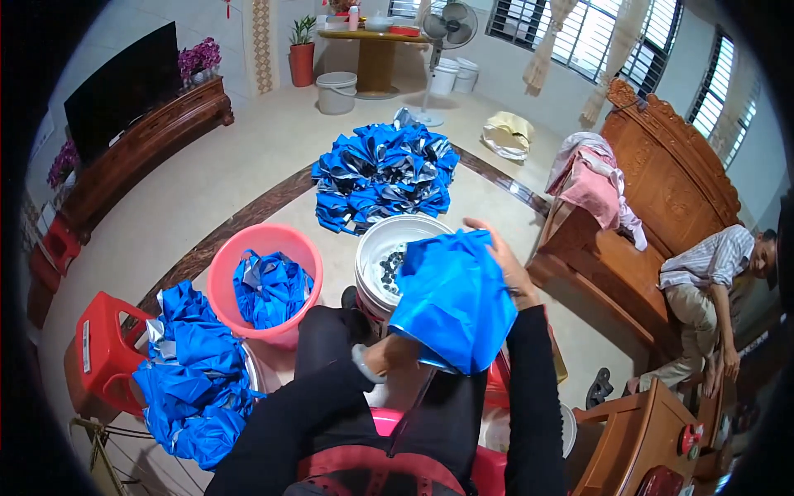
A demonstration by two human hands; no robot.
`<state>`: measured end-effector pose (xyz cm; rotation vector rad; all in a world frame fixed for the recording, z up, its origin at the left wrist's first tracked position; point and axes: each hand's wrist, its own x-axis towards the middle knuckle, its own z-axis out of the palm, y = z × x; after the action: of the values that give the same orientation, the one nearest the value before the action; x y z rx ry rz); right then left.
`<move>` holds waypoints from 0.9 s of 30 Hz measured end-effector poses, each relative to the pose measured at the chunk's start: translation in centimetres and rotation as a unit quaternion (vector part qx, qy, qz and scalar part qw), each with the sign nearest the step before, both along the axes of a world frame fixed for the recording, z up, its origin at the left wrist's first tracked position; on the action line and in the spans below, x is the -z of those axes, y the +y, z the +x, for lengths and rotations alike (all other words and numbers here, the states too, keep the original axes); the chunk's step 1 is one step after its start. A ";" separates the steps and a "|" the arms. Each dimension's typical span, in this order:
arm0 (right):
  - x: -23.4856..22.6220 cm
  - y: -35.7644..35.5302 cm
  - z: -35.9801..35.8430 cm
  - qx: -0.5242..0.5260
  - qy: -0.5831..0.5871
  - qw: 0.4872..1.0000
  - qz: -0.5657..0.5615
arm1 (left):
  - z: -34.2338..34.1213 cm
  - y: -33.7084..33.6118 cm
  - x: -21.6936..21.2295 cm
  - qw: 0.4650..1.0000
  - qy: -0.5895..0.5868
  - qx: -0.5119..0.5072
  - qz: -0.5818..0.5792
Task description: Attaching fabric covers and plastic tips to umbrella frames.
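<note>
A piece of thin, crinkled blue fabric [455,302] hangs raised in front of me, over the right side of a white bucket [370,277]. My right hand [511,269] grips its upper right side, with one finger showing along the top edge. Against the lower left edge is my left hand [393,355], a pale bracelet on its wrist; the fabric covers its fingers. Small black round pieces [390,269] lie inside the bucket, partly hidden behind the fabric.
Ahead on the floor lies a large heap of blue and silver fabric [385,169]. A pink tub [222,285] with more fabric, another blue pile [194,380] and a red stool [107,351] stand left. At right, a person [711,289] sits on a carved wooden bench [662,182].
</note>
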<state>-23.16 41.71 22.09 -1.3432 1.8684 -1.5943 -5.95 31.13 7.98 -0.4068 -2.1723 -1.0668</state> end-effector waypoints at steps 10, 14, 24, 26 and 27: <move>5.2 -2.7 7.3 -0.052 -0.141 0.986 0.072 | 9.3 -2.2 0.1 0.976 -0.188 0.101 0.036; 10.0 1.5 13.0 -0.061 -0.192 0.973 0.117 | 20.1 0.5 6.9 0.953 -0.256 0.155 0.056; 9.0 3.6 13.9 -0.118 -0.493 0.856 0.101 | 14.6 -6.3 -9.8 0.749 -0.543 0.103 0.366; 9.4 3.9 15.2 -0.109 -0.497 0.854 0.105 | 14.0 -5.5 -9.5 0.845 -0.377 -0.149 0.348; 9.4 3.7 16.0 -0.088 -0.412 0.902 0.098 | 13.8 -4.7 -8.3 0.871 -0.397 -0.031 0.289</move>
<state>-7.14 45.39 12.70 -0.5657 1.2861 -1.4890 7.90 26.43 16.27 0.4642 -2.3123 -2.0129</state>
